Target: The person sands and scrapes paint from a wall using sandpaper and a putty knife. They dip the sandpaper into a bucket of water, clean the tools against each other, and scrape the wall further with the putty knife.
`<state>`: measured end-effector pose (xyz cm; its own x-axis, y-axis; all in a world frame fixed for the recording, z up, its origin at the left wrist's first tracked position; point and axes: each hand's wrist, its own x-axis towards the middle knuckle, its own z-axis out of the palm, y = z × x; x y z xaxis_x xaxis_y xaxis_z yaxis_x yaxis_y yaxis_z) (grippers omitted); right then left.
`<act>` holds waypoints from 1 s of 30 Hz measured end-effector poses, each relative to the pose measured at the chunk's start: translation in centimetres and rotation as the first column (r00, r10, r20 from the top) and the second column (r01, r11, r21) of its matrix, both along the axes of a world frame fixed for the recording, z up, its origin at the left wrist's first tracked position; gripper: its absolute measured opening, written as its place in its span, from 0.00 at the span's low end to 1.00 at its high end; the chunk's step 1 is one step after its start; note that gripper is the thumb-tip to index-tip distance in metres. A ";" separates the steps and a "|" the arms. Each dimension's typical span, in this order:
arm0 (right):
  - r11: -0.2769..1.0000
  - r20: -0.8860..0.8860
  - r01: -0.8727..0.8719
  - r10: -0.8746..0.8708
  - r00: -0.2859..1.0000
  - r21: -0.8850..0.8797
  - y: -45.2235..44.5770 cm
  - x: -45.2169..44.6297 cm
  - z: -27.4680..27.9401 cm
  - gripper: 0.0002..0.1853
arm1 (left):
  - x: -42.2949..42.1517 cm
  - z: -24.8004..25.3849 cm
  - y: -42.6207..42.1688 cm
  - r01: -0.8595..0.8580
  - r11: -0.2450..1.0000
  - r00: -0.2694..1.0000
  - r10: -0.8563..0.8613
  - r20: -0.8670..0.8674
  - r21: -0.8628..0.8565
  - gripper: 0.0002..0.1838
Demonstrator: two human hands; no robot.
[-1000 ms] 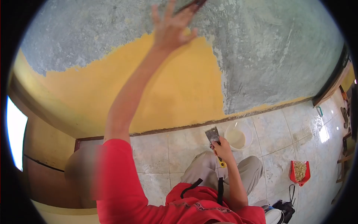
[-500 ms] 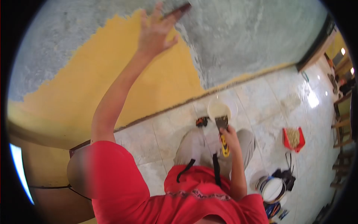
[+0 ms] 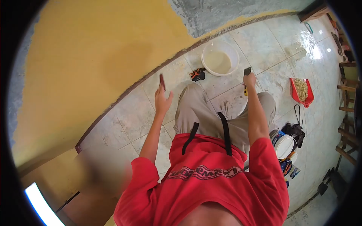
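Here's the right hand (image 3: 249, 80), up at 2 o'clock from the middle of the view, fingers wrapped round a scraper (image 3: 247, 71): dark blade poking out toward 12 o'clock, yellow on the handle showing below the fist. Across at 11 o'clock, the left hand (image 3: 162, 102) has a dark red strip (image 3: 162, 81), seen nearly edge-on, standing up from its fingers; the thumb sticks out apart toward 1 o'clock, and how firm that grip is, I cannot tell. Both hands are over the tiled floor (image 3: 264, 49), well apart, either side of the knees in beige trousers (image 3: 193, 109).

Between them and higher, at 1 o'clock, sits a white tub (image 3: 231, 51) with pale, cloudy liquid (image 3: 218, 62) inside; the scraper is near it, at the tub's 4 o'clock. Just beside the tub, at its 8 o'clock, a black-and-orange bundle (image 3: 198, 75). Out at 3 o'clock from the right hand, a red dustpan (image 3: 310, 96) carries pale crumbs (image 3: 301, 89). Yellow wall (image 3: 90, 56) fills 10 o'clock, and a rough grey patch (image 3: 218, 15) shows toward 12.
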<state>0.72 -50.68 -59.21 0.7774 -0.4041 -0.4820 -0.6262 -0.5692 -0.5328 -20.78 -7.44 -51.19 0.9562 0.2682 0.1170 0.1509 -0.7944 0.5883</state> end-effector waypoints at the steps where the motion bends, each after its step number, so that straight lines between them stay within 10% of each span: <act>1: 0.997 -0.071 -0.055 0.051 0.996 -0.051 -0.3 -0.6 -2.6 0.12 | -2.7 -1.7 0.9 -0.073 0.997 0.990 0.069 -0.124 -0.028 0.39; 9: 0.879 -0.082 -0.166 0.144 0.986 -0.447 5.0 -4.6 -0.3 0.15 | -21.2 -9.3 5.9 -0.378 0.913 0.832 0.262 -0.489 -0.155 0.43; 11: 0.708 -0.394 -0.674 0.570 0.722 -0.211 8.3 -5.6 1.6 0.19 | -22.7 -9.0 5.5 -0.411 0.897 0.799 0.267 -0.539 -0.165 0.43; 13: 0.577 -0.229 -0.812 0.782 0.580 -0.089 14.4 -6.2 -0.7 0.23 | -23.7 -10.7 5.5 -0.447 0.879 0.741 0.261 -0.619 -0.165 0.42; 15: 0.482 0.336 -0.859 0.849 0.408 -0.173 19.4 -5.7 -1.6 0.28 | -23.4 -12.2 5.2 -0.401 0.903 0.762 0.233 -0.604 -0.158 0.41; 20: 0.150 -0.077 -0.888 0.976 0.203 -0.435 25.0 -3.9 -6.3 0.29 | -18.8 -8.1 4.2 -0.393 0.883 0.858 0.251 -0.448 -0.258 0.40; 26: 0.299 0.040 -0.852 0.949 0.313 -0.430 25.6 -3.0 -4.8 0.19 | -17.5 -2.8 5.1 -0.424 0.873 0.860 0.305 -0.409 -0.240 0.41; 30: 0.386 0.233 -0.865 0.917 0.324 -0.320 25.0 -2.5 6.2 0.21 | -10.1 3.9 10.4 -0.088 0.926 0.996 0.089 0.016 0.367 0.40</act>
